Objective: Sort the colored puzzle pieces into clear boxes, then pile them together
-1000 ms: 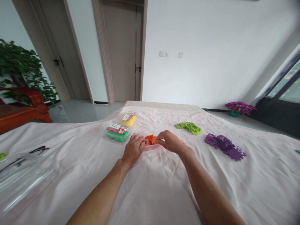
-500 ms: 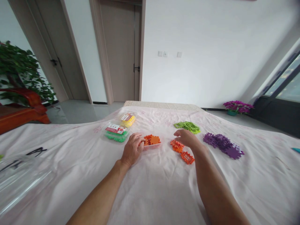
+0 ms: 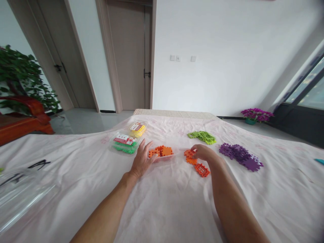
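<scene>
Near the middle of the pale cloth (image 3: pixel 162 206), orange pieces (image 3: pixel 167 151) are sitting heaped in a shallow see-through tray (image 3: pixel 165 157), some poking above its rim. Left hand (image 3: pixel 141 160) is resting at the tray's left end, fingers spread, thumb apart and overlapping the nearest pieces; cannot tell whether it is pressing on them. Right hand (image 3: pixel 204 153) is hovering at the loose orange pieces (image 3: pixel 191 160) right of the tray, fingers bent, tips over the pile; cannot tell whether they are pinching anything. One orange frame (image 3: pixel 202 170) is lying nearer the wearer, close beside that pile. Possible trouble: toothed edges could be snagging, so one lifted piece drags a neighbour; the heap could be spilling if the left hand bumps the tray; cloth wrinkles could be tipping it. The cloth is lying creased, faintly flowered. Rightward, a lime pile (image 3: pixel 205 137) and a purple pile (image 3: pixel 240 157) are spreading separately; leftward, a green box (image 3: pixel 124 143) and a yellow box (image 3: pixel 138 129) are sitting labelled. Farther out, a wooden chair (image 3: pixel 30 114) is standing by a leafy plant (image 3: pixel 22 74), and magenta flowers (image 3: pixel 257 114) are brightening the white wall's (image 3: pixel 222 60) foot.
</scene>
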{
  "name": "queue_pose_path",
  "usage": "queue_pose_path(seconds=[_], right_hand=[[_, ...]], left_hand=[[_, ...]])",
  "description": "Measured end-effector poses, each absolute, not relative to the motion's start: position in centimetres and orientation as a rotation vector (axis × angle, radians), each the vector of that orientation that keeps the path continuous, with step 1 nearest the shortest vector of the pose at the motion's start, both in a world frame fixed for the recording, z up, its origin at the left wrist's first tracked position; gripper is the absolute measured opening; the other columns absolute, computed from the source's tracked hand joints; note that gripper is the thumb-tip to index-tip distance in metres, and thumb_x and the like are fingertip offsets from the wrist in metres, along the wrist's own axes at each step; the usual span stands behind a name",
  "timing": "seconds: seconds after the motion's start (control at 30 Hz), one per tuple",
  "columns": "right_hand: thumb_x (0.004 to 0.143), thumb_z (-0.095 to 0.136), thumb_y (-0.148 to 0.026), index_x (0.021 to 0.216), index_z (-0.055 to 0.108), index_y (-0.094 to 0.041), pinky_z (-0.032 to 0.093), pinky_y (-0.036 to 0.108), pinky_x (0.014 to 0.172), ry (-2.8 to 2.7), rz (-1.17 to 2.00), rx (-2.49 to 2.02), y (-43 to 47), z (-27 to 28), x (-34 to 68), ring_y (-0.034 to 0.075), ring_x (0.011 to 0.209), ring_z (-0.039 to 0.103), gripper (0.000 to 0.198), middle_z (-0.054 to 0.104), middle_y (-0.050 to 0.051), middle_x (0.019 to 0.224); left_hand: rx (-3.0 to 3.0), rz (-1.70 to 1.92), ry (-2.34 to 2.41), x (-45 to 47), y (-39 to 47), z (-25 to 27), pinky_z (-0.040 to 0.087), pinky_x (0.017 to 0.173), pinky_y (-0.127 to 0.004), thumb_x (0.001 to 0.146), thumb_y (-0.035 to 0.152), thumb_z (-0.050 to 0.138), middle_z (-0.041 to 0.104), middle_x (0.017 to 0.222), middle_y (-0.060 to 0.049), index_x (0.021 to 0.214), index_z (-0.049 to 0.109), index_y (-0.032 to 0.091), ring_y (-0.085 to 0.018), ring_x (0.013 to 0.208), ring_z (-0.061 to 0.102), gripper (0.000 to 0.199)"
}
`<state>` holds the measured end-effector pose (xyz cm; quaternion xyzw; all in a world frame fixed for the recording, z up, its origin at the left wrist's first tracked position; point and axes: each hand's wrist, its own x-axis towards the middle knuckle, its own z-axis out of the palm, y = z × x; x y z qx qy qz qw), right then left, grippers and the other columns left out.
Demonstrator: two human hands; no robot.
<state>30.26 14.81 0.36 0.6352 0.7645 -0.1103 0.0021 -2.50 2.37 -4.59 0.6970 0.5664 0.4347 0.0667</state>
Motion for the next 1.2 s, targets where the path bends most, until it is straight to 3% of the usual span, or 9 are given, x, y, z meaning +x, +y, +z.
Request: queue_pose_path(seconds=[0.13,0.37,0.57,0.67,0.8,1.03,1.2], right_hand=[[0.065,0.074,-0.031,0.107,0.072,-0.025,0.043,0.025,0.069,2.419,-0.386,2.036,14.9,0.1,30.6,0.019,0.087,0.064,0.042,0.070,0.005,0.102],[0.062,0.077,-0.033,0.102,0.071,-0.023,0.043,0.025,0.066,2.416,-0.368,2.123,14.2,0.5,30.2,0.020,0.083,0.064,0.042,0.070,0.004,0.091],[0.063,0.076,-0.027,0.108,0.066,-0.019,0.045,0.027,0.070,2.586,-0.393,2.154,13.4,2.7,29.1,0.021,0.087,0.064,0.047,0.069,0.006,0.097],[0.067,0.074,-0.023,0.113,0.063,-0.018,0.047,0.028,0.076,2.905,-0.496,2.020,12.1,4.4,27.1,0.020,0.091,0.063,0.047,0.068,0.006,0.104],[0.071,0.071,-0.016,0.114,0.063,-0.020,0.046,0.029,0.085,3.256,-0.493,1.615,9.4,6.0,23.1,0.019,0.096,0.061,0.045,0.065,0.006,0.108],[0.072,0.063,-0.004,0.118,0.063,-0.023,0.045,0.030,0.087,3.329,-0.337,1.338,6.8,4.9,18.0,0.019,0.104,0.058,0.049,0.062,0.007,0.112],[0.074,0.068,-0.010,0.112,0.066,-0.020,0.045,0.029,0.088,3.366,-0.537,1.174,7.2,3.3,16.9,0.019,0.101,0.060,0.040,0.064,0.007,0.109]], left_hand=[[2.039,1.307,1.639,-2.9,2.7,-5.1,0.031,0.114,-0.051,0.084,0.055,0.060,0.022,0.154,-0.016,0.145,0.034,0.025,-0.032,0.146,0.021,0.073],[1.946,1.449,1.469,-3.0,3.2,-5.7,0.042,0.109,-0.046,0.076,0.054,0.070,0.029,0.150,-0.014,0.144,0.036,0.027,-0.030,0.136,0.039,0.080],[1.826,1.432,1.440,-2.7,2.9,-5.1,0.041,0.109,-0.047,0.072,0.053,0.075,0.034,0.148,-0.013,0.144,0.036,0.026,-0.030,0.129,0.047,0.086],[1.748,1.366,1.428,-2.6,2.5,-4.6,0.042,0.107,-0.047,0.071,0.052,0.077,0.042,0.143,-0.013,0.144,0.035,0.026,-0.031,0.127,0.049,0.088],[1.692,1.379,1.347,-2.5,2.4,-4.6,0.044,0.104,-0.046,0.069,0.049,0.079,0.040,0.146,-0.014,0.145,0.034,0.026,-0.033,0.132,0.046,0.091],[1.676,1.387,1.259,-2.2,2.6,-5.1,0.047,0.103,-0.047,0.068,0.046,0.081,0.035,0.150,-0.014,0.147,0.028,0.027,-0.034,0.134,0.043,0.097],[1.701,1.387,1.259,-2.1,2.5,-4.7,0.042,0.107,-0.048,0.067,0.045,0.082,0.033,0.151,-0.014,0.148,0.027,0.027,-0.033,0.135,0.042,0.100]])
